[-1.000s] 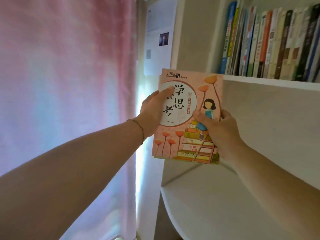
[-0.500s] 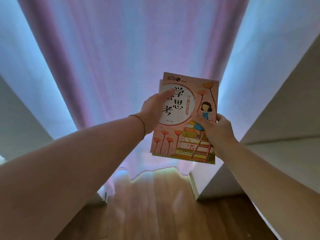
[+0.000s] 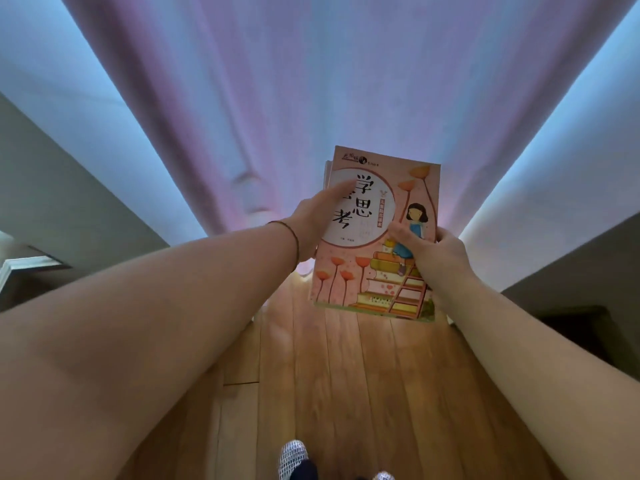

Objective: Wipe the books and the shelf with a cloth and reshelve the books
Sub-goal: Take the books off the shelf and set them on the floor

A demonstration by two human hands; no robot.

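At the bottom edge of the view, the toe of a sparkly silver shoe [image 3: 293, 455] stands on the wooden plank floor [image 3: 332, 386], with a sliver of a second shoe just to its right. Above it, two bare forearms reach forward, the left one wearing a thin dark bracelet [image 3: 294, 237] at the wrist. Both hands hold a small stack of books [image 3: 375, 237] upright in the air above the floor, front cover facing the camera. The left hand [image 3: 317, 221] grips the left edge, its thumb lying flat across the white circle on the cover; the remaining fingers go behind the stack and are hidden. The right hand [image 3: 429, 252] grips the right edge lower down, thumb pressed on the cover over the drawn girl's blue dress, fingers curled round behind. The front cover is pink, with black Chinese characters in a white circle, orange flowers, and a girl sitting on a pile of books beside a ladder. The edges of further books peek out behind the upper left corner. Beyond the books hangs a pale pink, backlit curtain [image 3: 311, 81] reaching down to the floor, flanked by grey walls on both sides.
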